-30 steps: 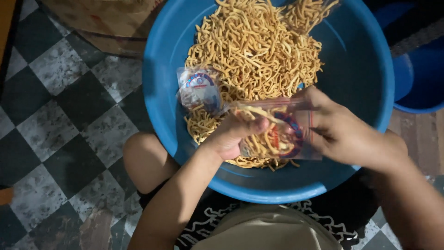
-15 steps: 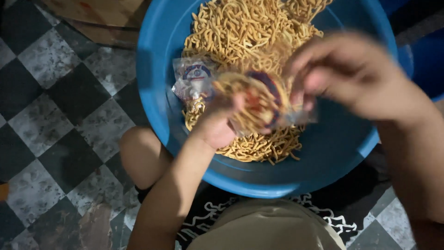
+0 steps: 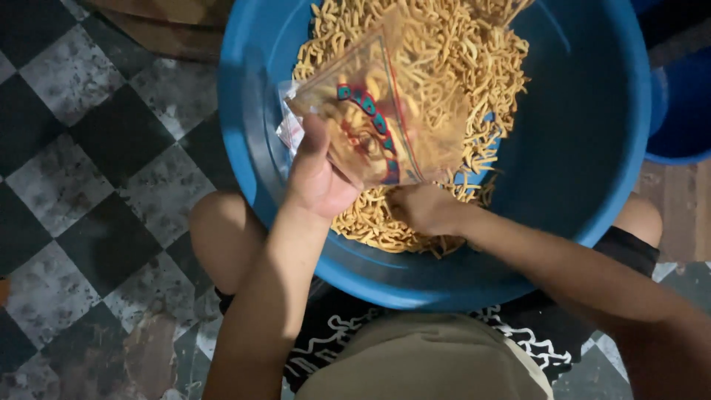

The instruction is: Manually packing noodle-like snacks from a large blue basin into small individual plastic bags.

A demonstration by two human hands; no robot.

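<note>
Left hand [image 3: 317, 172] of mine is closed on the edge of a clear plastic bag [image 3: 385, 118], thumb up along its near side, holding it out flat and tilted over the blue basin [image 3: 570, 148]. Printed on the bag is a red and blue-green design, and through the plastic I can see the yellow fried noodle sticks [image 3: 459, 67] heaped in the basin behind it. Some sticks seem to lie inside the bag too, though I cannot tell how many.

My right hand [image 3: 422, 209] is down in the near edge of the heap, just below the bag's lower corner, fingers curled into the sticks. They are buried, so I cannot tell whether they are gripping a handful or only resting there.

Another small packet [image 3: 287, 126] peeks out behind the held bag, against the basin's left inner wall. The basin rests between my knees [image 3: 222, 237], above my dark patterned shorts [image 3: 333, 341]. To my left is a black and grey checkered floor [image 3: 89, 163], and a second blue tub [image 3: 681, 104] shows at the right edge.
</note>
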